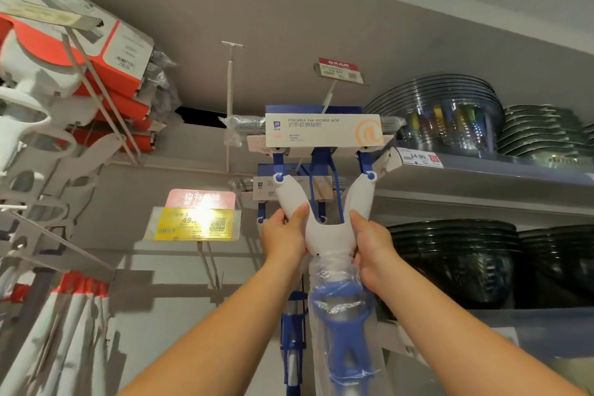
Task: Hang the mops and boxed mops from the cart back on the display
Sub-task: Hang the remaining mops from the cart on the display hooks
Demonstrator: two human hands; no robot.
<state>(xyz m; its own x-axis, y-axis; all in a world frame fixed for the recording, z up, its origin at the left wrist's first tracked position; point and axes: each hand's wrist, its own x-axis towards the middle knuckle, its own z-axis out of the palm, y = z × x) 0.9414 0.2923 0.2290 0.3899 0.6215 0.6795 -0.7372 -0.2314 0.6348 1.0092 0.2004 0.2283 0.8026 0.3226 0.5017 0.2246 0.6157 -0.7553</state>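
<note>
– White plastic and clear wrap nearest the lens. What is being held?

– A blue-and-white foldable sponge mop, upright between two bare forearms. Its blue lever and lower shaft, closest to the camera, are sleeved in crinkled clear film. The left hand curls its fingers round the left branch of the mop's white Y-shaped yoke, thumb on the front. The right hand clamps the yoke's right side, just above where the film begins.

– And the mop's head?

– Raised high against the grey display panel. The sponge head wears a white card sleeve and sits under a red-and-white price tag on a slim metal peg. Whether it hangs from that peg cannot be told. A second sponge mop of the same kind hangs just behind and lower.

– The aisle around it?

– To the left, a thin white peg hook, a yellow price card flared by glare, and red-and-white boxed mops stacked on angled hooks. To the right, grey shelves carry stacked clear glass bowls above and stacked dark glass bowls below.
</note>
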